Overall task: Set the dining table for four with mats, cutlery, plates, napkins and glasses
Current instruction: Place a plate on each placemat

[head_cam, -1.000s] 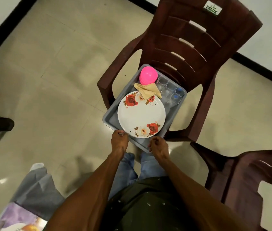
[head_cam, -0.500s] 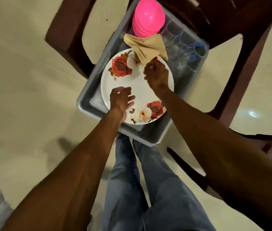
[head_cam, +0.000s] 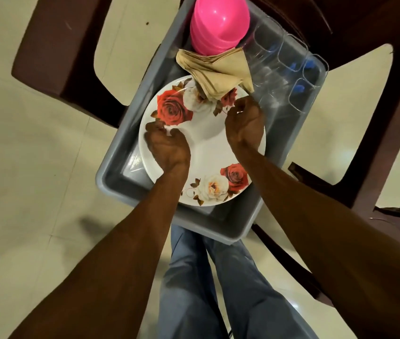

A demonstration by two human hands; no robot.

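Left hand: fingers curled over the left rim of the round white rose-printed plate; gripping it
Right hand: fingers curled at the plate's far right edge; grip unclear
Plate: one visible, in the grey plastic tub on a brown plastic chair
Folded beige napkins: one pile; count unclear
Pink stacked bowls: one stack
Clear glasses: about four
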